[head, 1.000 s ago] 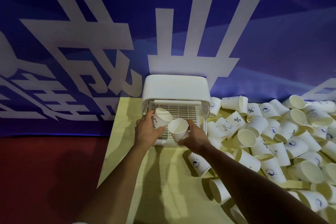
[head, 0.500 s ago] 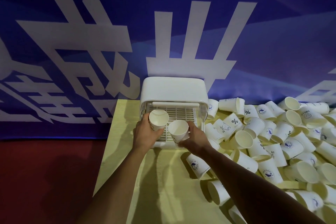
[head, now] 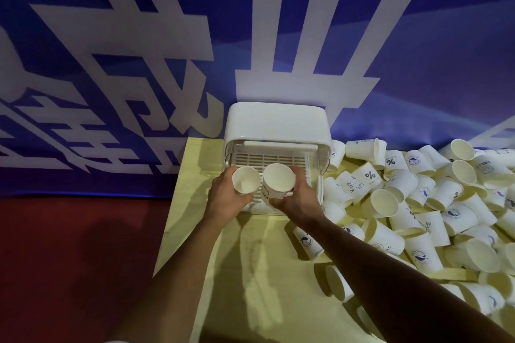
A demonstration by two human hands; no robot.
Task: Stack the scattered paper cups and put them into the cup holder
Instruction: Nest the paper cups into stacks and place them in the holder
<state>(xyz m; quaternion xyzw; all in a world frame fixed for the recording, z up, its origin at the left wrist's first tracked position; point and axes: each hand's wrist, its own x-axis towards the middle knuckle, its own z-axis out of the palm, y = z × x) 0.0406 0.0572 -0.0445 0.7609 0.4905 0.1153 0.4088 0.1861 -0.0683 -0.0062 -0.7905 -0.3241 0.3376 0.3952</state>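
Since each hand is wrapped round its own cup, two cups are held mouth-up and side by side. The left hand (head: 223, 199) is curled round the left cup (head: 246, 179), and the right cup (head: 278, 179) is gripped from the side and below by the right hand (head: 299, 199); the rims are nearly touching. Both are kept right over the slotted tray (head: 267, 160) at the front of the cup holder (head: 278, 122), probably so one can be nested into the other or so both can be set down. Which one, can't be told tbh.

Count-wise: two hands, two held cups, and one cup holder, parked at the back edge of the table (head: 250, 273). Off to the right, a pile of loose cups (head: 418, 203) is heaped up, mostly tipped on their sides. Dozens can be made out, but no exact number can be given since the pile is cut off by the frame.
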